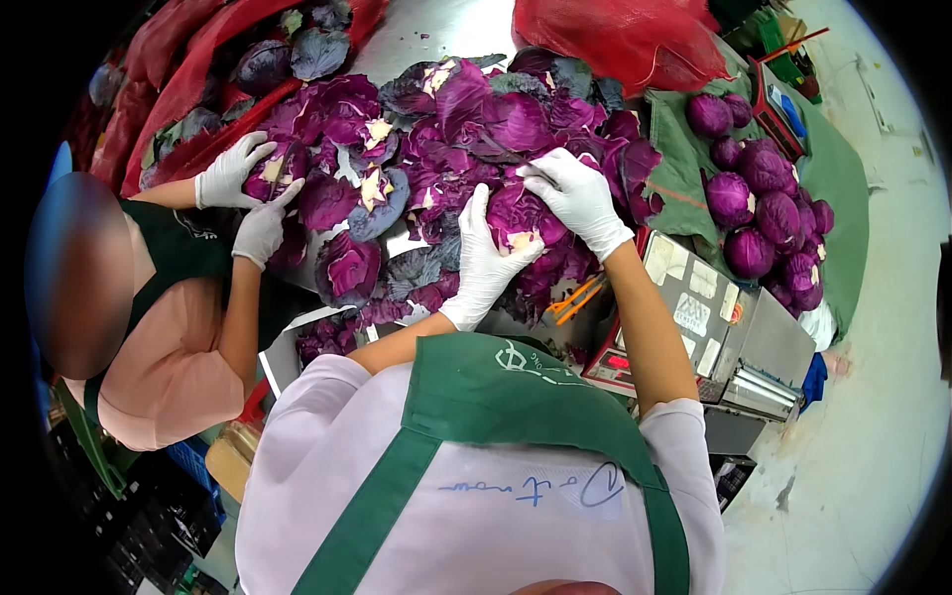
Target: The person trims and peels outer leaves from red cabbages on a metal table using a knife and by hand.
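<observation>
Between my two white-gloved hands is a red cabbage (521,216), its pale cut stem end facing me. My left hand (483,263) cups it from the left and below, thumb near the stem. My right hand (580,198) grips its upper right side with bent fingers. A heap of loose purple cabbage leaves (476,119) lies just beyond and around the cabbage. Orange-handled scissors (575,300) rest below my right hand, their blades hidden.
At left, a co-worker's gloved hands (260,203) hold another cabbage. Red mesh sacks (620,40) lie at the back. Peeled cabbages (769,213) are piled on green cloth (838,198) at right. A labelled metal machine (694,307) stands by my right forearm.
</observation>
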`<act>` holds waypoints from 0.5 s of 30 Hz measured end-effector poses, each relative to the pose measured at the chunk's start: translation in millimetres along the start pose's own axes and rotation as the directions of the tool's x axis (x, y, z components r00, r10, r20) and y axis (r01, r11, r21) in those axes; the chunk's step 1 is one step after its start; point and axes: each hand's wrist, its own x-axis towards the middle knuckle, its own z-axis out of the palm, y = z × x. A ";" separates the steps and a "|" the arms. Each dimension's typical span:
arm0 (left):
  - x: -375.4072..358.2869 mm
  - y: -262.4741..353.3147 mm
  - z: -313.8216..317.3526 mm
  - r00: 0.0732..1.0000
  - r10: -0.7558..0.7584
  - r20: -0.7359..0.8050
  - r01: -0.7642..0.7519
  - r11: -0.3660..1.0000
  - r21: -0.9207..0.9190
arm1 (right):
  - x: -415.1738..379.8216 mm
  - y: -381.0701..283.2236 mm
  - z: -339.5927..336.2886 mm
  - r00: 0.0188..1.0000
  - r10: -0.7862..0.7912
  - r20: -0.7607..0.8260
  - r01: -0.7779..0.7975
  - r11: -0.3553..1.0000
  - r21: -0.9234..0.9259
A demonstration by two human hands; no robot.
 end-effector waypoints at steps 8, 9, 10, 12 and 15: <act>28.6 9.6 -22.3 0.994 -0.068 0.085 0.067 0.998 0.007 | 35.7 2.4 17.7 0.992 0.086 -0.094 -0.103 0.978 -0.183; 33.1 15.5 -24.8 0.981 -0.145 0.132 0.142 0.989 0.030 | 41.9 5.1 25.1 0.988 0.077 -0.135 -0.105 0.971 -0.214; 35.1 13.0 -23.6 0.977 -0.180 0.116 0.181 0.983 0.005 | 47.8 6.0 30.0 0.980 0.115 -0.163 -0.141 0.978 -0.156; 39.3 10.7 -23.2 0.955 -0.280 0.102 0.286 0.956 -0.058 | 59.8 11.3 30.5 0.954 0.242 -0.178 -0.269 0.951 -0.153; 51.4 6.0 -24.8 0.971 -0.238 0.018 0.234 0.965 0.123 | 59.8 21.2 16.7 0.892 0.410 -0.191 -0.441 0.881 -0.172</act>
